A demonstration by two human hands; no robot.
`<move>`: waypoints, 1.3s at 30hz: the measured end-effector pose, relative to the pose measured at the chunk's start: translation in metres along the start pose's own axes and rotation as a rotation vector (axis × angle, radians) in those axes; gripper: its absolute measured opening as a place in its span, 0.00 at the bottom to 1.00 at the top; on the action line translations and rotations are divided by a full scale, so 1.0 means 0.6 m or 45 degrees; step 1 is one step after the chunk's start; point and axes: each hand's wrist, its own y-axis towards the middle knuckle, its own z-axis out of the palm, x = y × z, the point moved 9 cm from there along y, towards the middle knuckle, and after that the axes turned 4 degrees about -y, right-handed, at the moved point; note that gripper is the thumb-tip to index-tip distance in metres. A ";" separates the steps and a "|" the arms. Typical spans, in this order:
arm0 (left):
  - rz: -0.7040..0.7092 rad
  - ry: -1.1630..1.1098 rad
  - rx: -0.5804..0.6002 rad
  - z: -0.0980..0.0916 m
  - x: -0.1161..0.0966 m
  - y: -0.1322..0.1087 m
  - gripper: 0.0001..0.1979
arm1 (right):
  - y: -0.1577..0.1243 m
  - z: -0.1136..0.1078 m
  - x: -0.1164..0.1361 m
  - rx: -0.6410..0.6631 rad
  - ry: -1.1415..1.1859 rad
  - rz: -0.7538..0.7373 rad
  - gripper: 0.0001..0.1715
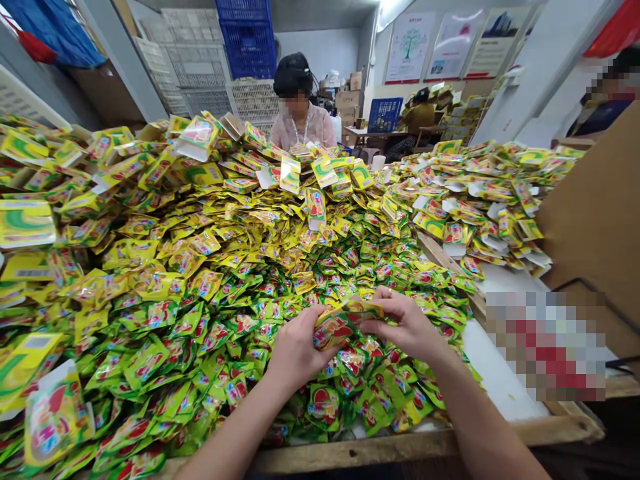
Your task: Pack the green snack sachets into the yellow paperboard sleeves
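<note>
My left hand point(297, 347) is wrapped round a small printed carton point(334, 328), yellow with red fruit on it, and holds it tilted just above the heap. At the carton's right end, my right hand point(400, 323) has thumb and fingers pinched on a yellow piece point(367, 309). Whether that piece is a sachet or part of the carton I cannot tell. Under both hands lie many green sachets point(323, 403) with the same fruit print. Yellow sachets point(200, 243) lie heaped farther back.
Loose cartons point(60, 413) lie at the left, and more cartons point(455, 230) are piled at the right behind a wooden strip point(440, 253). A wooden edge point(360, 450) borders the table's front. A brown cardboard sheet point(590, 207) stands at the right. Across the heap sits a person point(303, 123).
</note>
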 end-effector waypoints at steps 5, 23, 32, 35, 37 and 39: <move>-0.044 -0.014 -0.079 -0.007 -0.003 -0.008 0.22 | -0.003 -0.007 0.003 -0.128 -0.006 -0.010 0.12; -0.017 0.018 -0.111 -0.026 -0.007 -0.006 0.22 | -0.023 -0.012 0.022 -0.584 -0.109 -0.070 0.04; -0.031 0.019 0.050 -0.008 -0.010 -0.011 0.23 | -0.013 0.075 0.028 0.123 -0.126 -0.033 0.15; -0.040 -0.038 0.073 -0.008 -0.009 -0.007 0.22 | -0.011 0.077 0.021 0.022 -0.022 0.112 0.16; -0.123 -0.217 0.007 -0.022 0.000 -0.001 0.28 | -0.011 0.073 0.011 -0.070 0.207 0.197 0.15; -0.287 -0.469 -0.051 -0.033 0.019 0.002 0.35 | -0.012 0.062 -0.004 -0.188 0.441 0.269 0.15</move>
